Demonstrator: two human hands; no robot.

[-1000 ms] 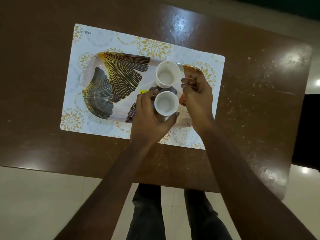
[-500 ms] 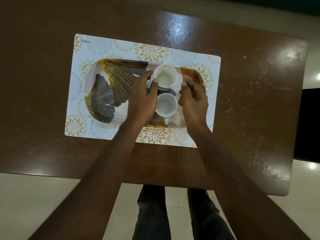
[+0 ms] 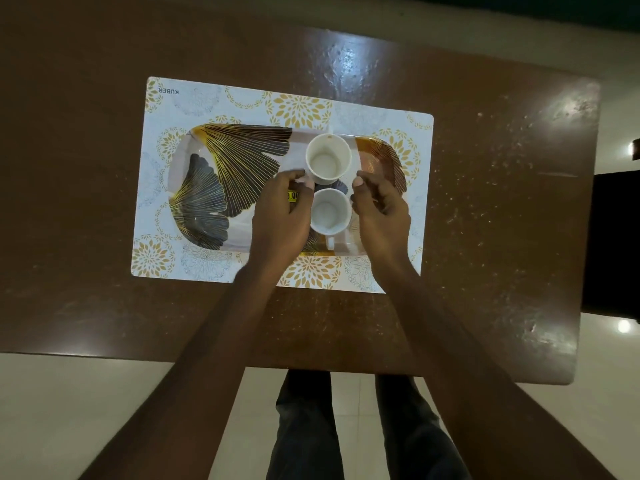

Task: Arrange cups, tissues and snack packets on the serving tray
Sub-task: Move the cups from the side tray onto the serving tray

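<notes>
A serving tray with a dark and gold ginkgo-leaf pattern lies on a white placemat with gold flower prints, and the placemat lies on a dark brown glossy surface; the word KUBER shows upside down at the mat's far left corner. Two white cups stand upright and empty on the right half of the tray, one behind the other; the far cup sits close to the tray's far rim, the near cup just this side of it, its handle pointing toward the person. A small yellow label shows on the tray just left of the near cup, partly hidden by fingers.

The left hand hangs at the left of the near cup, fingers curled loosely and the tips up near the base of the far cup; its grip is slack and holds nothing, though whether the fingers touch either cup I cannot tell. The right hand mirrors it on the right, thumb raised beside the gap between the cups, fingers curled but unclosed, nothing in its grip.

The person stands at the near edge of the surface, dark trousers over a pale tiled floor.
</notes>
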